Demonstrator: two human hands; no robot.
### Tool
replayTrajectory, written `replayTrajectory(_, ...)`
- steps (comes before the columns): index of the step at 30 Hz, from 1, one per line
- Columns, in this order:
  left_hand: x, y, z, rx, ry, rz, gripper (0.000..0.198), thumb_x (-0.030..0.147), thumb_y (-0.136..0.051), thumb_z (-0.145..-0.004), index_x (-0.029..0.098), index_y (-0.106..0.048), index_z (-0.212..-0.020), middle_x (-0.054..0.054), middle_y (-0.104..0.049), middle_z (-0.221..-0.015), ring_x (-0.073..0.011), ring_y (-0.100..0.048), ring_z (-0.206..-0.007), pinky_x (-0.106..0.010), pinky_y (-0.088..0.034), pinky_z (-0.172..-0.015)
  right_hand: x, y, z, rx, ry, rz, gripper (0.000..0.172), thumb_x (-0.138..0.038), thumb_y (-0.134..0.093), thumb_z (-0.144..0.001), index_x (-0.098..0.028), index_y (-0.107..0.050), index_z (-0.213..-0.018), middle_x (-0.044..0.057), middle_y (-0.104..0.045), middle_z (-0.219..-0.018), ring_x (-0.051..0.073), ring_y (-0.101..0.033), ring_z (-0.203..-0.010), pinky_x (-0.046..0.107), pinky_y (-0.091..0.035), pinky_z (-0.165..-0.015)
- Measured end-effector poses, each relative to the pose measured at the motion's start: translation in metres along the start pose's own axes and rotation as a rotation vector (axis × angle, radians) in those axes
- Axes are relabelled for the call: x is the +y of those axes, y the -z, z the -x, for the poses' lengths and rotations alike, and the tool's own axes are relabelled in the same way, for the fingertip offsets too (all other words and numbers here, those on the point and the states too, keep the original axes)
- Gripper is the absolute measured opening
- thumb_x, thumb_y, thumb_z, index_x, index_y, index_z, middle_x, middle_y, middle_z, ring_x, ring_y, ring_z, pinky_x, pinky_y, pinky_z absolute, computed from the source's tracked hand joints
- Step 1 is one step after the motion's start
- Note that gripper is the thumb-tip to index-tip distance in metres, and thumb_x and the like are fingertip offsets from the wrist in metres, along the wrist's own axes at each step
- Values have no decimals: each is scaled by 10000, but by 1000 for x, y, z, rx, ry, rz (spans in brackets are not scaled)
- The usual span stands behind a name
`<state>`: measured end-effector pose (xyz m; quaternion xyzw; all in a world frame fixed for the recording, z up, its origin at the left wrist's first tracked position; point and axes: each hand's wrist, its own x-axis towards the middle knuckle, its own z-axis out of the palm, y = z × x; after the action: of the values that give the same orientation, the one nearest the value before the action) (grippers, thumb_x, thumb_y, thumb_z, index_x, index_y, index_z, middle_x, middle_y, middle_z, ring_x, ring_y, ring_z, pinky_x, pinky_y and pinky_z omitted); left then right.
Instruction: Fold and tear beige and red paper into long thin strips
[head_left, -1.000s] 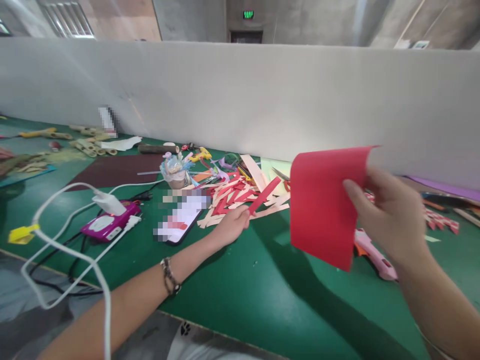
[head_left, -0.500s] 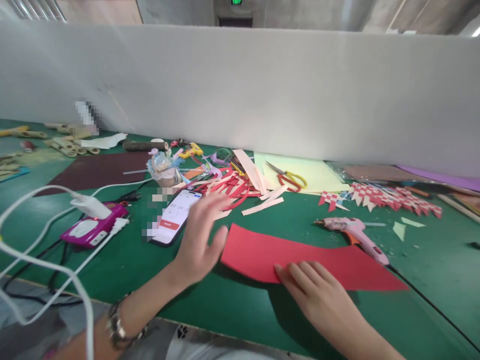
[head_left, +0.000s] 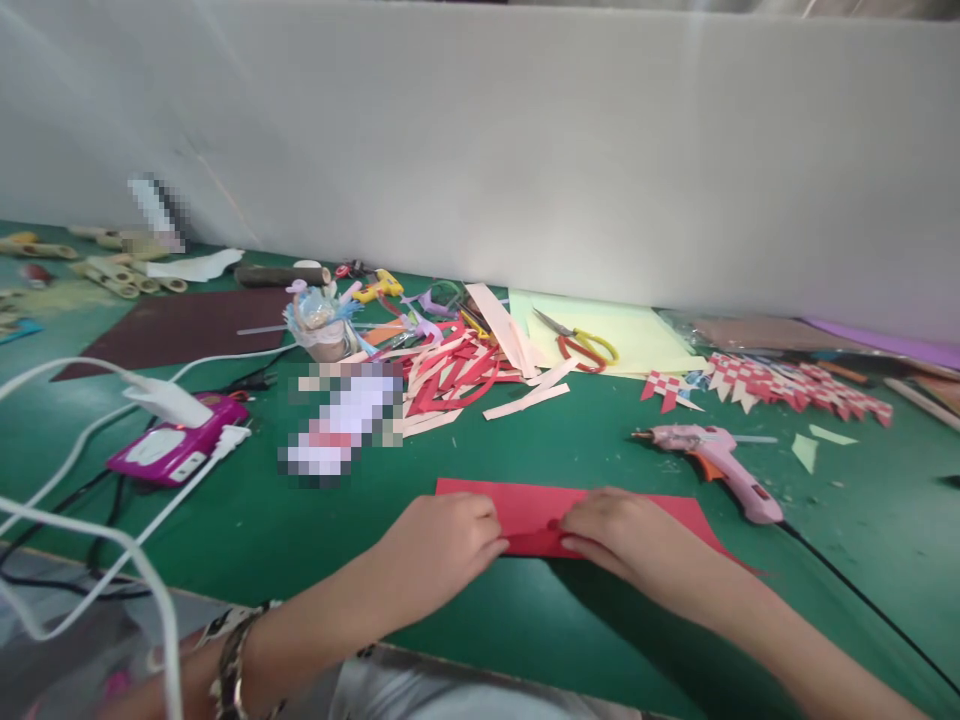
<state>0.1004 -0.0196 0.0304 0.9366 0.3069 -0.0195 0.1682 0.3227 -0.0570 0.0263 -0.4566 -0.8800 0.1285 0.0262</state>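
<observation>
A sheet of red paper (head_left: 536, 500) lies on the green table, its near edge bent up a little between my two hands. My left hand (head_left: 450, 540) pinches that edge toward the left, fingers on top and thumb below. Close by on the right, my right hand (head_left: 626, 530) grips the same edge with curled fingers. Both palms hide parts of the sheet. A pink hot glue gun (head_left: 720, 460) rests just beyond the paper's right end, its black cord running to the lower right.
Red and pale paper strips (head_left: 457, 370) are heaped beyond the paper. Scissors (head_left: 577, 340) lie on pale yellow sheets (head_left: 630, 320). Woven red-and-white pieces (head_left: 795, 385) sit at the right. A purple power strip (head_left: 176, 440) with white cables stands at the left. A grey partition (head_left: 480, 140) rises behind.
My left hand has come down from beside the phone to the red paper's near edge and closed on it. The view has tilted down slightly, and the sheet's left end now lies lower.
</observation>
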Motion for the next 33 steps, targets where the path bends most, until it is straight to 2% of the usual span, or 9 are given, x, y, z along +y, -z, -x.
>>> replayTrajectory(3, -13, -2, -7, 36, 42, -8, 298, 306, -385, -919, 168, -630, -821, -32, -639, -818, -171, -610, -717, -238, -379, -553, 13, -1, -6, 65, -21, 170, 178, -189, -500, -862, -185, -599, -714, 6, -651, -674, 159, -585, -601, 276, -385, -632)
replayTrajectory(5, -20, -5, -12, 48, 77, -37, 301, 321, -377, -919, 174, -622, -825, -31, -626, -797, -168, -602, -678, -239, -360, -530, 20, -8, -7, 120, -17, 282, 208, -170, -479, -866, -177, -588, -689, 14, -631, -647, 161, -569, -582, 300, -375, -685)
replayTrajectory(7, -25, -8, -16, 38, 113, -62, 292, 323, -371, -919, 176, -608, -831, -31, -618, -793, -173, -598, -674, -240, -342, -517, 25, -16, -7, 163, -19, 340, 244, -156, -435, -880, -176, -567, -676, 18, -607, -641, 161, -554, -580, 301, -361, -673)
replayTrajectory(10, -28, -9, -20, 25, 176, -44, 265, 313, -372, -918, 182, -577, -813, -22, -619, -799, -181, -601, -707, -238, -327, -522, 27, -29, -5, 235, -68, 321, 264, -181, -374, -904, -184, -539, -698, 17, -577, -652, 162, -531, -584, 279, -326, -585)
replayTrajectory(15, -24, -5, -25, -12, 319, -16, 221, 300, -407, -903, 179, -509, -748, -8, -599, -747, -168, -579, -640, -238, -291, -496, 29, -45, 0, 333, -172, 235, 295, -235, -315, -927, -190, -518, -719, 11, -559, -641, 139, -502, -554, 262, -307, -551)
replayTrajectory(19, -20, -5, -28, -33, 354, -75, 211, 261, -405, -904, 179, -464, -718, -7, -570, -716, -163, -566, -633, -232, -267, -477, 32, -48, 1, 341, -257, 154, 239, -277, -384, -905, -191, -501, -715, 6, -557, -651, 140, -505, -565, 251, -310, -531)
replayTrajectory(24, -19, -10, -29, -39, 383, -157, 181, 249, -420, -899, 179, -443, -734, -3, -535, -683, -161, -561, -611, -233, -250, -451, 35, -45, -2, 320, -291, 138, 217, -272, -415, -894, -194, -499, -710, 2, -563, -652, 144, -515, -578, 248, -319, -539)
replayTrajectory(29, -19, -17, -30, 30, 373, -195, 174, 231, -393, -904, 188, -425, -738, 11, -482, -642, -139, -540, -587, -212, -299, -460, 40, -45, -7, 266, -319, 139, 235, -291, -404, -900, -200, -500, -706, -2, -574, -649, 139, -520, -579, 248, -304, -531)
replayTrajectory(33, -22, -20, -28, 9, 370, -211, 173, 229, -367, -913, 184, -463, -776, -1, -507, -678, -146, -532, -601, -222, -348, -492, 41, -47, -9, 285, -302, 163, 244, -287, -398, -897, -200, -495, -691, 2, -568, -634, 139, -506, -564, 252, -288, -529)
